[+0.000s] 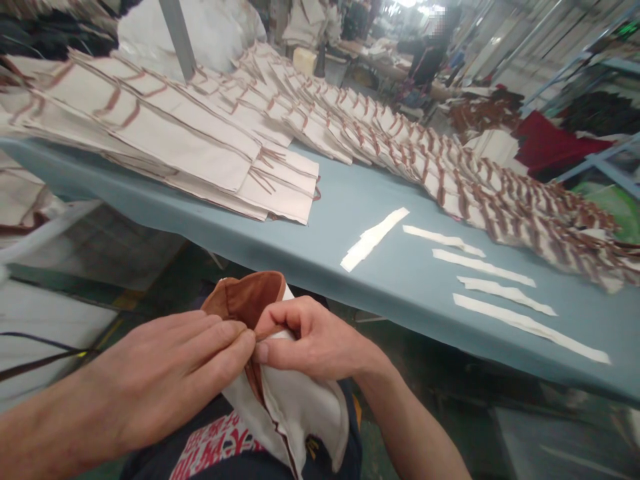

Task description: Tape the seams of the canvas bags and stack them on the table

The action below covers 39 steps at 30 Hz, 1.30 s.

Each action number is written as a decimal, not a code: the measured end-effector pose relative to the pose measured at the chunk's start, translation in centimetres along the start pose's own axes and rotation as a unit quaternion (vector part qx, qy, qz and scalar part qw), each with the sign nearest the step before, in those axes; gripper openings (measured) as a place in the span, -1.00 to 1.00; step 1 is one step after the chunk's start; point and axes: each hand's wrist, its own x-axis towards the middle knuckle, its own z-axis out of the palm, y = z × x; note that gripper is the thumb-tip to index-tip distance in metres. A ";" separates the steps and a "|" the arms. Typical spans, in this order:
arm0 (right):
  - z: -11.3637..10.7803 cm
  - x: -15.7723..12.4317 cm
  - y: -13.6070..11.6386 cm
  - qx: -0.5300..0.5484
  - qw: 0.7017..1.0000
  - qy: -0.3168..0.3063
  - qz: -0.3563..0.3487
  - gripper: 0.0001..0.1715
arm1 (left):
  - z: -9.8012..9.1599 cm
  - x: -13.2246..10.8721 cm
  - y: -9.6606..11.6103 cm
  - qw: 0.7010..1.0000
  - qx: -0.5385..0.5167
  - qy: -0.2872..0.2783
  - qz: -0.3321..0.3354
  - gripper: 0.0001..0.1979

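Close to my body, both hands grip a cream sewn piece (pixel 310 400) with a brown lining (pixel 253 293). Its exact kind I cannot make out. My left hand (pixel 185 363) pinches the edge where brown meets cream, fingers pressed together. Right beside those fingertips, my right hand (pixel 313 340) has thumb and curled index finger closed on the same edge. Below the hands the piece hangs down with a dark seam, over a dark garment with red lettering (pixel 220 443). Whatever lies between the fingertips is hidden.
A blue-topped table (pixel 320 247) runs across in front. Stacked cream panels (pixel 175 133) with brown trim lie at its left, and long overlapping rows of similar pieces (pixel 400 140) behind. Several white strips (pixel 530 327) lie nearer. A person (pixel 427 53) stands far back.
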 end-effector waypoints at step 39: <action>2.7 -1.0 -0.3 -0.206 0.954 0.140 -0.164 -0.96 | 1.4 -0.8 -1.4 0.967 -0.201 0.022 -0.153 -0.63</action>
